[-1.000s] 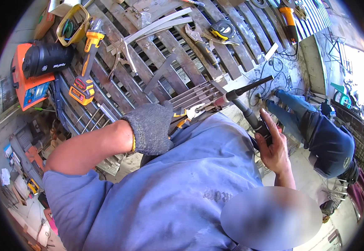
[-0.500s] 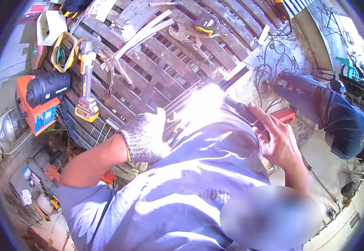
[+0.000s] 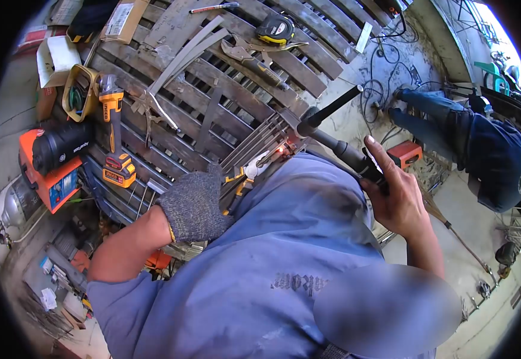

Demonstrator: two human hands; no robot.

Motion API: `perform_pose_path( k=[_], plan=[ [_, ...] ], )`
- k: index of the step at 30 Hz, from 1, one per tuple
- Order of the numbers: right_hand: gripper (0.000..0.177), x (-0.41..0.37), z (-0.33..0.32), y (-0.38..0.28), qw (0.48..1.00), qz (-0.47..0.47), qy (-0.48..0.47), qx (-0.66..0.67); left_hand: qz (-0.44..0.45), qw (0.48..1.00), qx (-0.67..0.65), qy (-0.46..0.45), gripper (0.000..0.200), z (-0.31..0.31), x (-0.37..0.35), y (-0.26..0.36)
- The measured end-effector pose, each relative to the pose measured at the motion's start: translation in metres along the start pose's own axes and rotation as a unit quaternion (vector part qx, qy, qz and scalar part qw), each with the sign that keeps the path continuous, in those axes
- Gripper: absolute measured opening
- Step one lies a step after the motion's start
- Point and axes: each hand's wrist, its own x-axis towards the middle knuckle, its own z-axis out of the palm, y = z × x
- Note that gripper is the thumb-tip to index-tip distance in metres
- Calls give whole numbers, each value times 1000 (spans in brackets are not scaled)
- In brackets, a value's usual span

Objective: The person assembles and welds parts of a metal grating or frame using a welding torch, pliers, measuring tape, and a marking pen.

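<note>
A knitted grey glove covers my left hand (image 3: pixel 196 204), closed round yellow-and-black handled pliers (image 3: pixel 251 170). The pliers' jaws reach toward a small glowing orange spot on metal bars (image 3: pixel 260 143) at the slatted table's near edge. My bare right hand (image 3: pixel 397 194) is wrapped round the black handle of a welding torch (image 3: pixel 341 149), with the index finger raised off the grip. The torch head, with a black rod sticking out of it, is just right of the glowing spot.
On the slatted metal table (image 3: pixel 180 90) lie a tape measure (image 3: pixel 275 29), locking pliers (image 3: pixel 251 60), a yellow cordless grinder (image 3: pixel 116 131) and metal strips. An orange machine (image 3: pixel 51 173) stands left. Another person (image 3: pixel 482 143) bends at the right, near cables on the floor.
The bright white arc is gone, and a small orange glow shows instead. The torch head and pliers are now visible. The view has shifted slightly; both hands keep their holds.
</note>
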Motion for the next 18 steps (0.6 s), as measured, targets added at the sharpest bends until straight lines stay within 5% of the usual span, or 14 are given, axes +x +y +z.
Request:
perform_pose_path(
  k=[18],
  plan=[
    [73, 6, 4, 2, 999, -19, -31, 17, 18, 1000, -4, 7, 59, 0, 0, -2]
  ],
)
